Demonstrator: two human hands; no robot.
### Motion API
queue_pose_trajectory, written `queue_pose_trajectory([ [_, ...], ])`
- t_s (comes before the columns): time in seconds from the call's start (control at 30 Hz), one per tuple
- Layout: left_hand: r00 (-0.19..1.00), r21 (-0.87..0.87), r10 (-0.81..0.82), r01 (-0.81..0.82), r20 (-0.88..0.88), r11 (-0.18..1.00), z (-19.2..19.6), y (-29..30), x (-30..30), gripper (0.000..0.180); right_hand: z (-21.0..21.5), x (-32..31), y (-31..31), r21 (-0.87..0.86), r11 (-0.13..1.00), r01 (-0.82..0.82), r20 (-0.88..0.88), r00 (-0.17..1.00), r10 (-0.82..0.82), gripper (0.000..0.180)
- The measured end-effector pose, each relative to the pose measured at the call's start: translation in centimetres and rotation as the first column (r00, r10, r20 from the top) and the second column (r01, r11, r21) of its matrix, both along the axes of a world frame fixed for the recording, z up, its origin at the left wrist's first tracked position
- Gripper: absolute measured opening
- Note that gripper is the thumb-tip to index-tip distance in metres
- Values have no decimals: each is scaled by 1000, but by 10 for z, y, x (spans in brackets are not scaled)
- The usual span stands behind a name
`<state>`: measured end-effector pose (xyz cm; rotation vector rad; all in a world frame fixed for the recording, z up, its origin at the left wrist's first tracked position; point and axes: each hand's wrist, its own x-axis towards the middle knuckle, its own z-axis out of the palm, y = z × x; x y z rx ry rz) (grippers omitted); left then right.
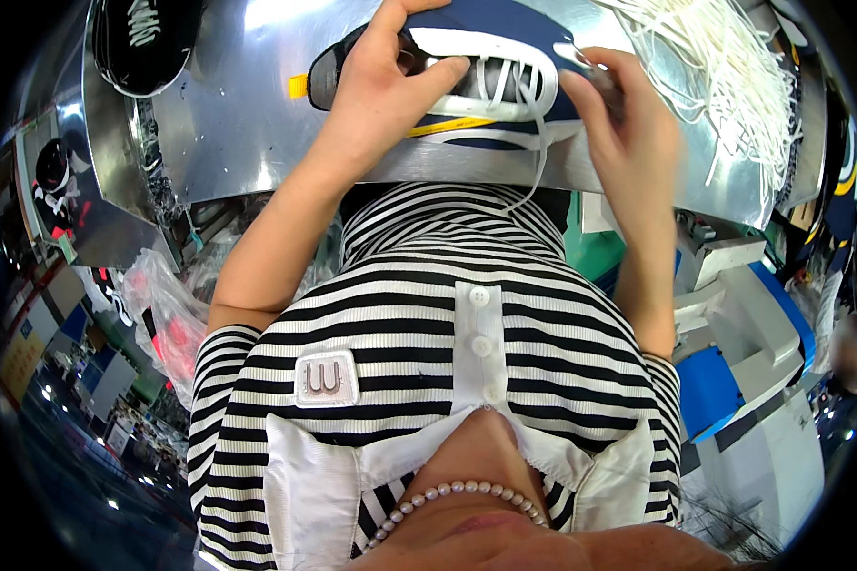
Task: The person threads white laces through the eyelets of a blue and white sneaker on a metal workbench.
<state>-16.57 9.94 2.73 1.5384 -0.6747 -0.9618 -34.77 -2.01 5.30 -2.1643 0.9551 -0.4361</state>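
L hand [379, 86] holds navy shoe [490, 43] nr heel, R hand [635, 124] by toe.

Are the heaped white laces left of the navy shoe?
No, the white laces lie to the right of the navy shoe, past the right hand.

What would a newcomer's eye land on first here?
Probably the black-and-white striped knit shirt filling the middle of the view. Next, at top centre, the navy sneaker with white trim and laces on a shiny metal table, with the left hand over its opening and the right hand by its toe. Then the tangled heap of white laces at upper right.
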Motion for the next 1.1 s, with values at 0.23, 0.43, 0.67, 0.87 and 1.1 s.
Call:
queue_pose_trajectory([
  [0.23,898,-95,-312,297,-310,950,15,12,38,53,-52,18,-2,-255,960,113,112,990,-87,16],
  [0.43,861,103,-177,146,476,984,34,26,17,39,-33,-6,2,19,999,51,142,988,-53,23],
  [0.67,359,224,-261,141,896,964,16,11,-20,24,-26,3,25,48,998,-31,47,998,28,17],
  [0.87,418,115,-147,100,896,988,6,-3,3,23,-40,-32,56,-98,794,-600,74,791,607,16],
  [1.1,520,-45,-59,185,852,982,34,1,-6,14,-47,8,20,314,947,-67,363,930,-55,20],
])
